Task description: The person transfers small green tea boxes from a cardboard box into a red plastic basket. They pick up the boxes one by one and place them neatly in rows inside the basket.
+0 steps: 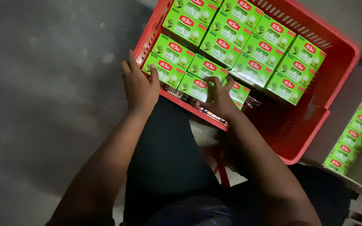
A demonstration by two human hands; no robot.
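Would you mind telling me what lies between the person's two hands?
In the head view, green boxes in the red crate lie between the left hand and right hand.

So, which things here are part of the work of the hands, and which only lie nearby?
In hand:
- left hand on the near edge of the red crate
- right hand on the near green boxes in the crate

Lying about:
- row of green boxes at right, outside the crate
- grey floor
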